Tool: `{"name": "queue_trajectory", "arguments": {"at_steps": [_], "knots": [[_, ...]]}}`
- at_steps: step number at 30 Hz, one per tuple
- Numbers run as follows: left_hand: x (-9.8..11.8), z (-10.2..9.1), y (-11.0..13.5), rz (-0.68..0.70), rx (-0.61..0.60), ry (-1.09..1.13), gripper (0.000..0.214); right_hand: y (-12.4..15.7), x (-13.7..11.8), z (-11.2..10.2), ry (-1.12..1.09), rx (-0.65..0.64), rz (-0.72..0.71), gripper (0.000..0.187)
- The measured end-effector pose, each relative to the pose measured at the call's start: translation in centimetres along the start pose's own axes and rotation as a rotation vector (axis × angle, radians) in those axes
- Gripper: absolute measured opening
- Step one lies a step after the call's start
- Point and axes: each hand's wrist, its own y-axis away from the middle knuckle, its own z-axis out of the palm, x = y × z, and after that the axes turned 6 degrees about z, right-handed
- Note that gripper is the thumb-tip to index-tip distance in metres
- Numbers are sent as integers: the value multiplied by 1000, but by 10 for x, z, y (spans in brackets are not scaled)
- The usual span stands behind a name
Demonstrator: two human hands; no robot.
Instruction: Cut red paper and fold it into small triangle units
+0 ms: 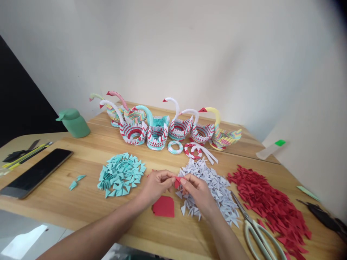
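Observation:
My left hand (156, 185) and my right hand (197, 192) meet over the wooden table (81, 202), both pinching one small red folded paper piece (177, 181) between their fingertips. Under the hands lies a flat stack of red paper squares (163, 206). A pile of white folded triangles (214, 187) sits just beneath and right of my right hand. Left of my left hand is a pile of teal folded triangles (121, 174). A big heap of red folded triangles (271, 204) spreads to the right.
Several modular paper swans (165, 126) stand in a row at the back, with paper rings (175, 147) before them. Scissors (257, 231) lie at the front right. A phone (36, 172) and pens (25, 153) lie left, beside a green container (73, 123). A glue stick (269, 148) lies far right.

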Motion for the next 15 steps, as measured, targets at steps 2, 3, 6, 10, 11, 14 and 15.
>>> {"name": "queue_trajectory", "arguments": {"at_steps": [2,3,6,10,11,14,15], "knots": [[1,0,0,3,-8,-15,21,0,-1,0,-3,-7,-5,36],[2,-1,1,2,-15,-22,21,1,-1,0,-9,-12,-7,36],[4,-1,2,2,-35,-31,24,0,-1,0,-22,-14,-10,35],[4,-2,2,-5,-57,-10,28,0,1,0,-15,16,-15,35],[4,-2,2,-23,-67,5,29,0,1,0,-10,21,-16,35],[2,-4,1,-107,-100,90,34,0,1,-1,7,24,-21,36],[1,-4,1,-131,-108,125,35,0,1,0,11,24,-23,36]]}}
